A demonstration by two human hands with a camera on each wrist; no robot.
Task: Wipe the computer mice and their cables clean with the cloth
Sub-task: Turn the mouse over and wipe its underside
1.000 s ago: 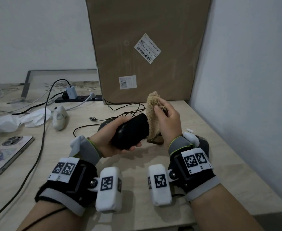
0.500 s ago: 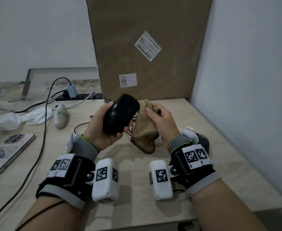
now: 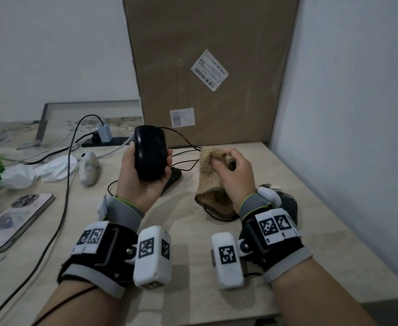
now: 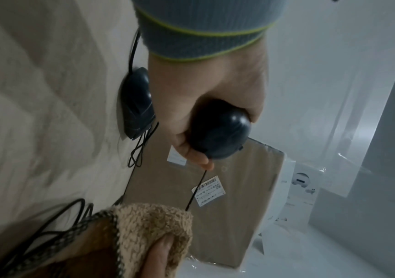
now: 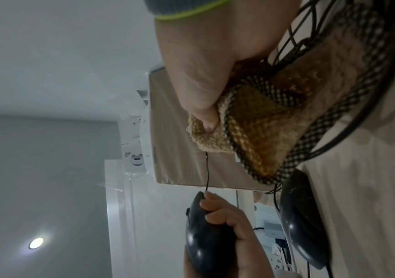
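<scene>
My left hand (image 3: 135,184) grips a black wired mouse (image 3: 150,156) and holds it upright above the table, top facing me. Its thin cable (image 3: 184,140) runs right into the tan fuzzy cloth (image 3: 211,175). My right hand (image 3: 235,175) pinches the cloth folded round that cable, thumb on top (image 5: 206,120). In the left wrist view the cable (image 4: 195,190) stretches from the mouse (image 4: 218,131) into the cloth (image 4: 151,231). A second black mouse (image 3: 173,178) lies on the table behind my left hand. Another dark mouse (image 3: 287,205) sits behind my right wrist.
A tall cardboard box (image 3: 207,67) stands at the back against the right wall (image 3: 346,114). A white mouse (image 3: 88,168), crumpled tissue (image 3: 40,170), a phone (image 3: 12,220), a power strip (image 3: 106,141) and loose cables lie on the left of the table (image 3: 188,267).
My left hand has raised the black mouse and drawn it left, away from the cloth. The cloth has come off the mouse body and now sits round its cable, lower and to the right.
</scene>
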